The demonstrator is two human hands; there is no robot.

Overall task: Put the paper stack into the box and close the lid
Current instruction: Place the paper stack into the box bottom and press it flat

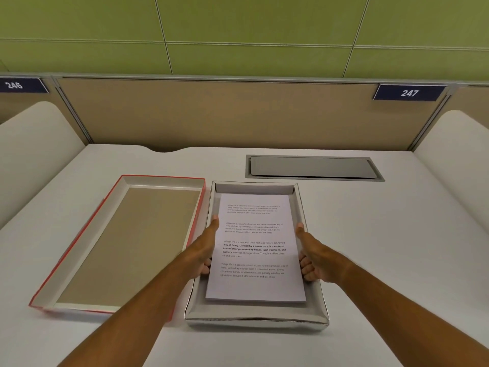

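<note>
A white paper stack with printed text lies inside the open grey box in the middle of the desk, its far end lower than its near end. My left hand grips the stack's left edge, thumb on top and fingers underneath. My right hand grips the right edge the same way. The red-edged lid lies upside down on the desk, just left of the box and touching it, showing its brown inside.
A grey cable-hatch cover is set into the white desk behind the box. A tan partition stands at the back with number plates 246 and 247. White curved side panels flank the desk.
</note>
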